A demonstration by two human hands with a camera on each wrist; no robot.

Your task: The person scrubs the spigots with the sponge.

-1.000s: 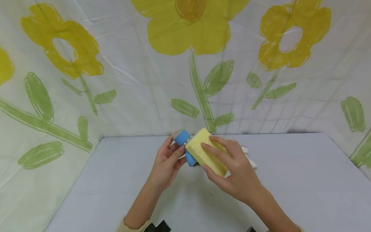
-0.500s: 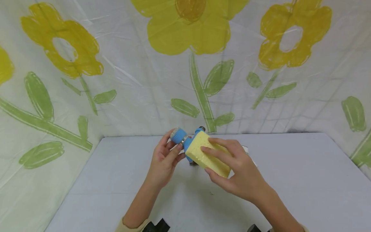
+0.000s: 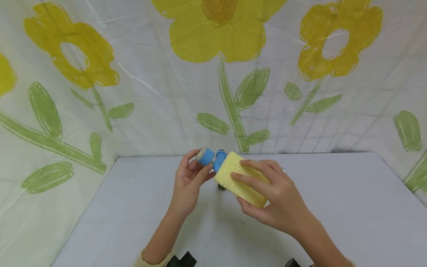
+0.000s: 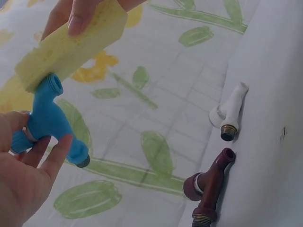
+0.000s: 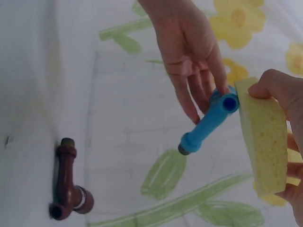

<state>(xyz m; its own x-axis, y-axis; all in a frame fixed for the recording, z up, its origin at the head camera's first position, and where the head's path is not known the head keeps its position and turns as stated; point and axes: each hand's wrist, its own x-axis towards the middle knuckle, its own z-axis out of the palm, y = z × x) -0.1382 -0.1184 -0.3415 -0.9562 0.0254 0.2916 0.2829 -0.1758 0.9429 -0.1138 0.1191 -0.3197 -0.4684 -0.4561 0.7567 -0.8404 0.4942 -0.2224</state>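
My left hand (image 3: pixel 188 185) holds a blue plastic water tap (image 3: pixel 219 160) by its ribbed knob, between thumb and fingers, above the table. A yellow sponge (image 3: pixel 238 180) is gripped in my right hand (image 3: pixel 280 196), thumb on one side and fingers on the other. In the left wrist view, the sponge (image 4: pixel 71 47) lies against the end of the tap's blue body (image 4: pixel 49 118). From the right wrist view, one open end of the tap (image 5: pixel 208 123) meets the sponge's edge (image 5: pixel 265 142). The sponge hides much of the tap in the head view.
On the white table (image 3: pixel 133 215) lie a dark red tap (image 4: pixel 213 184) and a white tap (image 4: pixel 232 111), side by side. Both are mostly behind the sponge and hands in the head view. A flower-printed sheet (image 3: pixel 150 92) hangs behind the table.
The blue tap has turned in my left hand, so its body shows differently beside the sponge. My right hand and the sponge have shifted slightly down and to the right.
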